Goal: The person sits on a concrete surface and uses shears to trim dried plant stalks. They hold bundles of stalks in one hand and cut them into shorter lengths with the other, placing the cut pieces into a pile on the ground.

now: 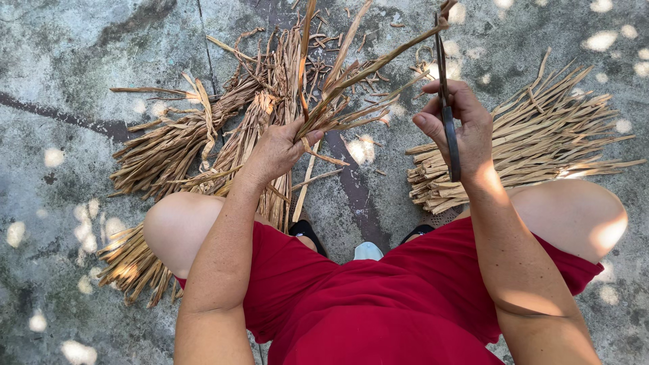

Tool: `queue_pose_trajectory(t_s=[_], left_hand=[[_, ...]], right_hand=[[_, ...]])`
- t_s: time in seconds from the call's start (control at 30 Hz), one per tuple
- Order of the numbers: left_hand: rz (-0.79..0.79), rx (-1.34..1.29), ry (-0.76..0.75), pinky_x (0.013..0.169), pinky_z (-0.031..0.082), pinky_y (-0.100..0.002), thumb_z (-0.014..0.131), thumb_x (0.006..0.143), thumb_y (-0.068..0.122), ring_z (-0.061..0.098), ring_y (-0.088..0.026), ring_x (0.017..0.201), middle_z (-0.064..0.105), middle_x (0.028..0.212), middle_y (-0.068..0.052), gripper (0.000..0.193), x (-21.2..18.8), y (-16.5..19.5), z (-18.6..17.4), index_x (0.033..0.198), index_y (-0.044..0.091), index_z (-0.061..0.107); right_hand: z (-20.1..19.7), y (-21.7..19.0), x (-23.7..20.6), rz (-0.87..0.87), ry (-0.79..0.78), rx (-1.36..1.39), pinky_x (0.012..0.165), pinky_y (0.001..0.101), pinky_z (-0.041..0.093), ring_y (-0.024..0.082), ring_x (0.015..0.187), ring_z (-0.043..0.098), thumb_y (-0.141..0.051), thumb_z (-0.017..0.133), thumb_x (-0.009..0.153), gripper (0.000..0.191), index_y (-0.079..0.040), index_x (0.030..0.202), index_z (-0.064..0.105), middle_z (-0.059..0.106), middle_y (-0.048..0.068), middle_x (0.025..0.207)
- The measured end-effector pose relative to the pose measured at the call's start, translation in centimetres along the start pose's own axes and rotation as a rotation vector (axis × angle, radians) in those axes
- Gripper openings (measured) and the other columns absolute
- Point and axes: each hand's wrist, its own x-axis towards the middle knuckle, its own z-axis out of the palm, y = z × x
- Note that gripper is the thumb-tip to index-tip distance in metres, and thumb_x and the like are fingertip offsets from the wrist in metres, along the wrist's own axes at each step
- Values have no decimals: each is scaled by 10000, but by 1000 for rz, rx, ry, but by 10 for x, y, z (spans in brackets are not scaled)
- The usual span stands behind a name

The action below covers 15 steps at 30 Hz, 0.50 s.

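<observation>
Held stalks: thin bunch of dry tan stalks (351, 84), split and ragged, fanning up and right from the fist; one long strand reaching to the blade tip near the top edge.
Left hand: left hand (277, 152) clenched round the base of that bunch, knuckles up, above the left knee.
Right hand: right hand (460, 125) gripped round the handle of dark shears (445, 101), metal slim and rusty-looking, blades pointing away toward the top; whether blades are parted cannot be told.
Left heap: loose pile of uncut stalks (182, 145), frayed, curled, crossing at all angles, spreading from the centre down past the left knee.
Right heap: trimmed bundle (541, 135), straighter pieces lying roughly parallel, cut ends squared, just beyond the right knee.
Ground: rough grey concrete (67, 61), mottled, cracked, sun-dappled.
Clothing: red fabric (378, 304) over the lap, bare knees either side.
</observation>
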Motion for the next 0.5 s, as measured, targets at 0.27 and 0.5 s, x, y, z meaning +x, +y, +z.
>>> queue_pose_trajectory(t_s=[0.27,0.5], left_hand=[[-78,157,-48,726,555,-497,513,984,614,724,-323,742,677,693,-149,519,1,2,2,1209,175,674],[-72,83,-31,705,555,-478,521,1002,589,721,-303,715,663,681,-136,495,2,3,1,1236,182,677]], right_hand=[[-3,2,1,34,23,-44,632,185,419,24,714,538,-246,827,994,360,-81,1263,652,586,-47,801],[-4,3,7,174,40,44,531,180,295,-9,617,450,-207,840,954,301,-48,1163,695,546,-96,706]])
